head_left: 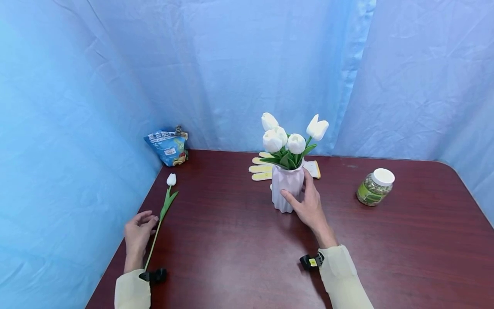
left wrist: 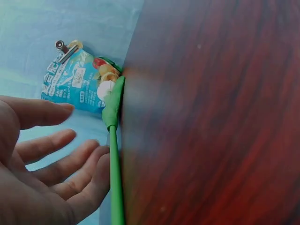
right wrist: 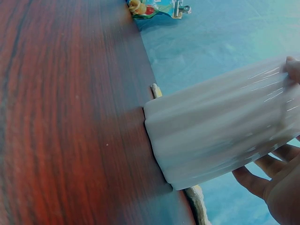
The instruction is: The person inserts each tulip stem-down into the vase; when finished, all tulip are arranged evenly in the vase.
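At the table's left side lies a single white tulip [head_left: 167,201] with a green stem and leaves. Beside its stem is my left hand [head_left: 140,234], thumb and fingers apart and loosely bent; in the left wrist view the fingertips [left wrist: 102,152] are right at the stem [left wrist: 116,173]. My right hand [head_left: 310,208] grips a pale ribbed vase [head_left: 284,189] from its right side, thumb in front. The vase stands upright, and several white tulips [head_left: 296,143] with green leaves rise from it. Its ribbed side [right wrist: 211,126] fills much of the right wrist view.
Behind the vase lies a yellow-and-white work glove [head_left: 262,169], partly hidden. A jar [head_left: 372,191] with a white lid and green label stands to the right. A blue bag [head_left: 167,148] with a metal clip is at the far left corner. Blue curtains [head_left: 239,77] surround the dark red table [head_left: 227,257].
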Action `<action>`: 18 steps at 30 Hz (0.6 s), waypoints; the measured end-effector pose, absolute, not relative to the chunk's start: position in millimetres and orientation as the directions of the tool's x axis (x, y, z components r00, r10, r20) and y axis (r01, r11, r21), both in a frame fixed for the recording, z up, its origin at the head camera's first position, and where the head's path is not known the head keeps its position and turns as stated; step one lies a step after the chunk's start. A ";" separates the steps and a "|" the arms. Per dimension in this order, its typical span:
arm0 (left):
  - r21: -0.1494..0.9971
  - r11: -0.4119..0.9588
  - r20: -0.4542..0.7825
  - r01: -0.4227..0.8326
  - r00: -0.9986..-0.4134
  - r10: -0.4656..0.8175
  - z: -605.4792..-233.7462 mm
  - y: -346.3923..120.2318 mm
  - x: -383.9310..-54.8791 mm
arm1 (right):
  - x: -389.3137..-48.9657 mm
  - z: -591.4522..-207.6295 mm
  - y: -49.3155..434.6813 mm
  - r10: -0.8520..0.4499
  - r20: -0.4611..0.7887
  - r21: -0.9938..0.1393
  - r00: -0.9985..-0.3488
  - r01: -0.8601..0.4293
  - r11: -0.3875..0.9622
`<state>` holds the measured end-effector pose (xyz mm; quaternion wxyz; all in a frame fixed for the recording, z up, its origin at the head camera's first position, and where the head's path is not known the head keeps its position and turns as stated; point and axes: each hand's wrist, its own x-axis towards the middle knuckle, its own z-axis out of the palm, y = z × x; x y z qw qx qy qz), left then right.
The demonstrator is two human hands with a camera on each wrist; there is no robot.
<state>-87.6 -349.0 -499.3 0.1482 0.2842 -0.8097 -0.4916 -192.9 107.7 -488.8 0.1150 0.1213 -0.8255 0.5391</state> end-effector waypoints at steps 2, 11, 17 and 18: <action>0.843 0.410 -0.047 -0.349 -0.806 -0.589 -499.1 -349.7 -87.2 | -192.5 -488.8 107.5 -0.073 0.324 -0.860 -0.943 -0.326 0.393; 0.702 0.586 -0.113 -0.405 -0.875 -0.470 -487.6 -349.5 -82.1 | -193.2 -488.6 108.2 -0.076 0.321 -0.862 -0.944 -0.324 0.388; 0.580 0.693 -0.164 -0.428 -0.895 -0.415 -482.0 -349.1 -82.8 | -192.5 -488.8 107.9 -0.084 0.309 -0.868 -0.947 -0.317 0.383; 0.559 0.708 -0.175 -0.433 -0.895 -0.410 -481.4 -349.1 -83.1 | -192.5 -488.8 107.7 -0.086 0.307 -0.869 -0.948 -0.316 0.381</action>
